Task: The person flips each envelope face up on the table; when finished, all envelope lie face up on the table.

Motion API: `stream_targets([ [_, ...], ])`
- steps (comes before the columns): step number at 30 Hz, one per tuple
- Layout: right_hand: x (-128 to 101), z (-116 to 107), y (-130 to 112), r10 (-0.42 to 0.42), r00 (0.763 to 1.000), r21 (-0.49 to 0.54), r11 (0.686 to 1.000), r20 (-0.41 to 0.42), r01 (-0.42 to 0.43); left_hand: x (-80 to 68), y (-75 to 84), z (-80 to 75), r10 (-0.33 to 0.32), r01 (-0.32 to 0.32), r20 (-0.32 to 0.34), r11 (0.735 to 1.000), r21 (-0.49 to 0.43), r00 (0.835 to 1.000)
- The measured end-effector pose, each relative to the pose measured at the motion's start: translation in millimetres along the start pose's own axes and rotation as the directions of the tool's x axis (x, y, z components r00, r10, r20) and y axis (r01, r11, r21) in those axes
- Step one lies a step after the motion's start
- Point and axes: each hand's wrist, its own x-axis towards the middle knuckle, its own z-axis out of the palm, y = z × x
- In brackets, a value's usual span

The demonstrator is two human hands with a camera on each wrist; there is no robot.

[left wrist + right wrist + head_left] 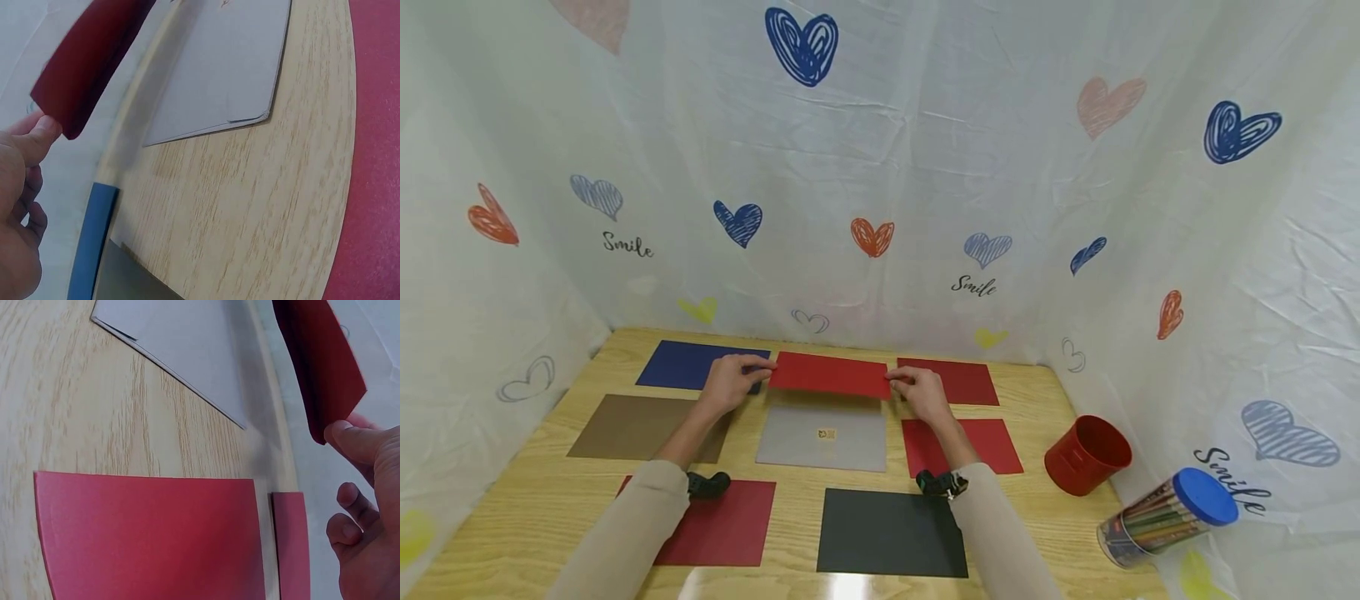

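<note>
A red sheet of card (831,374) is held up off the table, slightly bowed, between both hands. The left hand (730,384) pinches its left edge between thumb and fingers; the left wrist view shows that thumb (45,128) at the card's corner. On the other side the right hand (922,393) pinches the right edge, its other fingers (344,530) curled loosely below. Beneath the raised card lies a grey board (790,446) with a small tan label (827,434). In the right wrist view the board (181,356) shows a thin layered edge.
Flat on the wooden table lie blue (677,365), brown (632,427), crimson (730,525), black (891,533), bright red (992,446) and dark red (955,382) sheets. A red cup (1075,458) and a tilted blue-lidded jar of pencils (1165,517) are at right. A heart-printed curtain (910,167) surrounds the table.
</note>
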Motion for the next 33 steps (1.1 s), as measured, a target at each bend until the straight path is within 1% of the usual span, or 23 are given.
stream_targets([
  [9, 0.3, -0.2, -1.1, -0.003, 1.0, 0.009, 1.0, 0.001, 0.003, -0.6, -1.4, 1.0, 0.013, -0.013, -0.016, 1.0, -0.026, 1.0],
  [14, -0.3, -0.7, -2.9, -0.011, 1.0, 0.008, 1.0, -0.012, 0.011, -0.6, -0.3, 0.3, 0.005, -0.005, -0.013, 0.999, -0.036, 1.0],
  [19, -0.1, -0.6, -3.5, -0.023, 0.999, -0.007, 1.0, -0.025, 0.023, -1.6, 2.0, 0.1, -0.004, 0.003, -0.027, 0.999, -0.038, 1.0],
  [27, 2.5, -0.7, -4.6, -0.066, 0.996, -0.021, 0.998, -0.064, 0.064, -2.0, 2.6, 1.3, 0.009, -0.011, -0.055, 0.999, -0.05, 0.998],
  [33, 2.0, -0.5, -4.8, -0.077, 0.993, -0.043, 0.996, -0.092, 0.073, -2.0, 3.6, 1.0, 0.015, -0.017, -0.064, 0.999, -0.041, 0.998],
])
